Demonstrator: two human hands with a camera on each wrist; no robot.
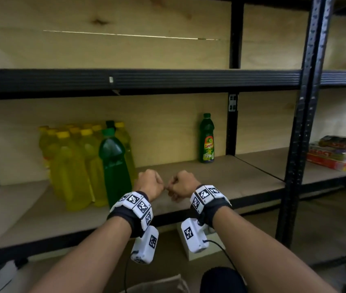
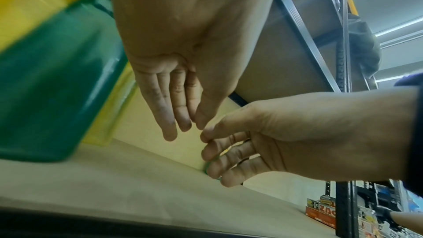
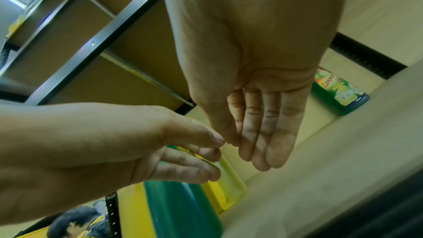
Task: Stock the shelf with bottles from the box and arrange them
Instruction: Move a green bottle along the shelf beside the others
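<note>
Both my hands hover just above the wooden shelf board (image 1: pixel 220 178), close together, thumb tips nearly touching. My left hand (image 1: pixel 150 182) (image 2: pixel 174 115) hangs with loosely bent fingers and holds nothing. My right hand (image 1: pixel 181 183) (image 3: pixel 258 142) is likewise relaxed and empty. Left of my hands stands a cluster of several yellow bottles (image 1: pixel 72 161) with a large green bottle (image 1: pixel 114 166) (image 2: pixel 52 88) at its front right. A small green bottle with a bright label (image 1: pixel 207 140) (image 3: pixel 338 93) stands alone at the back right of the board.
A black beam of the upper shelf (image 1: pixel 146 79) runs overhead. A black upright post (image 1: pixel 303 123) bounds the bay on the right, with wrapped red packages (image 1: pixel 341 153) beyond it. A white block (image 1: pixel 214 244) lies on the floor under the shelf.
</note>
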